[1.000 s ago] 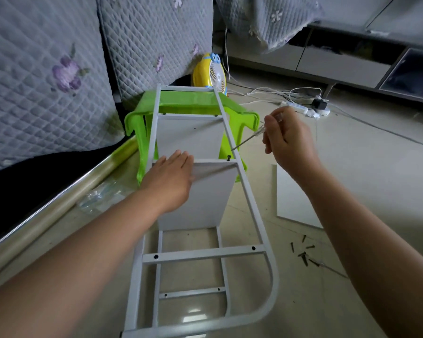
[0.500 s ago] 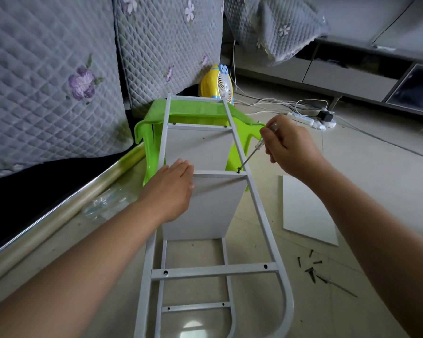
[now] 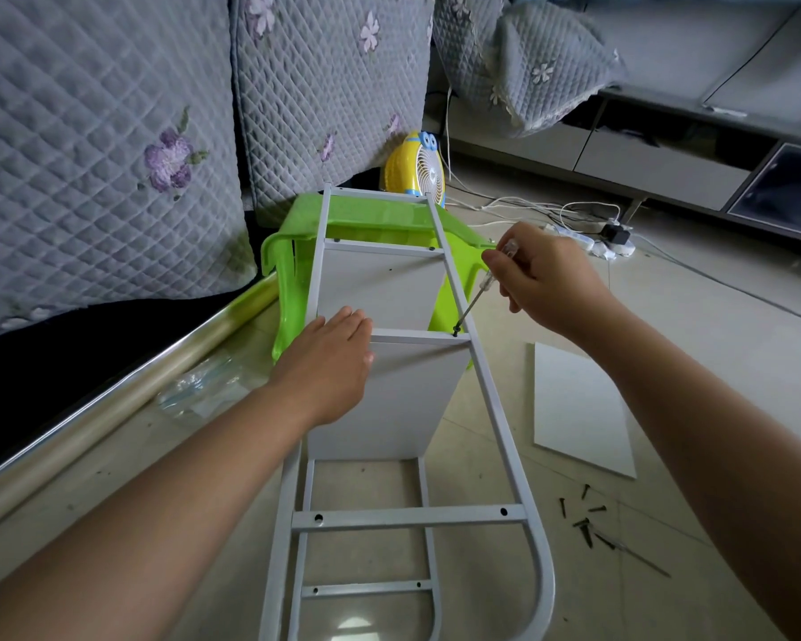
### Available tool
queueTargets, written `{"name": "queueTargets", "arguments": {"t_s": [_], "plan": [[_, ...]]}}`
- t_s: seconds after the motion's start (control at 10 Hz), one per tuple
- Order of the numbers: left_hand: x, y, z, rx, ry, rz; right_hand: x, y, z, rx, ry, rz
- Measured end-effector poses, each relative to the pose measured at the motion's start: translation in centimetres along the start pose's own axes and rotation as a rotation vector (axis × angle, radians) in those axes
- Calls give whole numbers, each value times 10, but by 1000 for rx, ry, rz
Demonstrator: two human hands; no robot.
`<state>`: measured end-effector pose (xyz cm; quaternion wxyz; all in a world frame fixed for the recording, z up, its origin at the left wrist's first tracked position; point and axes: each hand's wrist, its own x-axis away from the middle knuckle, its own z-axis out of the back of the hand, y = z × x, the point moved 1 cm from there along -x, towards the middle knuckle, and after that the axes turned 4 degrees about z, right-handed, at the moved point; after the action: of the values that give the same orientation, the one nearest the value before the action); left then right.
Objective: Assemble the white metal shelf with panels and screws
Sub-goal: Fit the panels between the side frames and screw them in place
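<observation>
The shelf frame lies on the floor, its far end on the stool. A fan stands behind the stool. Right of the frame lies a loose panel, with screws nearer to the person.

The left hand lies flat on a white panel inside the white shelf frame. At two o'clock from it, the right hand holds a thin screwdriver. Its tip sits on a screw in a crossbar. Loose screws lie on the floor at four o'clock. A green stool is under the frame's far end.
</observation>
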<state>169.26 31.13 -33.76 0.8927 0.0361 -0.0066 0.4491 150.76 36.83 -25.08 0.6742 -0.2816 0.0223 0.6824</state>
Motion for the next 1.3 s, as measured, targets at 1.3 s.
{"name": "queueTargets", "arguments": {"t_s": [1.3], "plan": [[-2,-6,-5,-78,13,29,-29,-48,6,689,-514,53]]}}
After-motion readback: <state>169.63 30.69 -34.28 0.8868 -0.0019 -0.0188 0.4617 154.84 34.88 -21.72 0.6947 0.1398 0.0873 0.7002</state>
